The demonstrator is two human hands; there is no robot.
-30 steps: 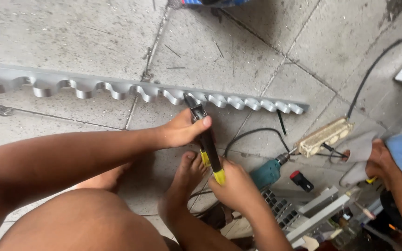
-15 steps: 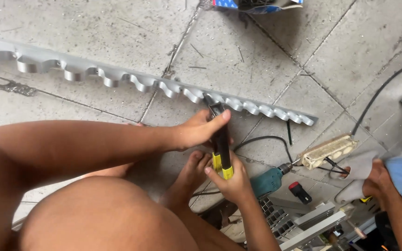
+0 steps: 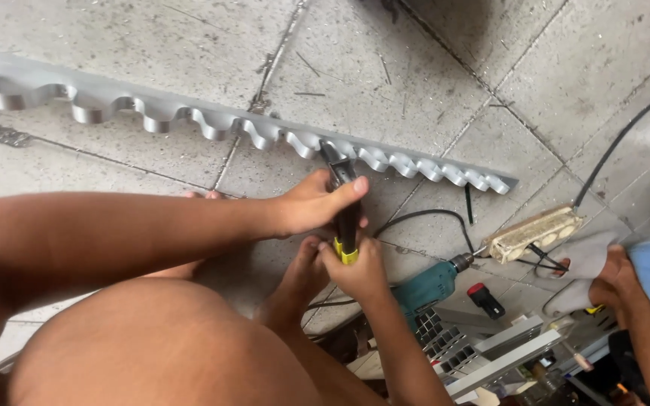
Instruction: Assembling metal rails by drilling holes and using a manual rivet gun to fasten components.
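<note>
Left hand [image 3: 314,204]: fingers curled around the upper part of a hand tool [image 3: 342,201], thumb lying along its head.
Right hand [image 3: 356,269]: fist closed on the tool's yellow-and-black handles, just below the left hand.
Tool: stands nearly upright, its dark nose touching the near edge of a metal strip [image 3: 189,113].
Metal strip: long, grey, with a wavy scalloped edge, lying across the tiled floor [image 3: 430,60].
Foot [image 3: 302,274]: bare, on the floor beside the hands.
Drill [image 3: 430,286]: teal, lying right of the hands.
Power strip [image 3: 532,233]: beige, further right, cable attached.
Another person's hand [image 3: 615,278]: at the right edge, well apart.
</note>
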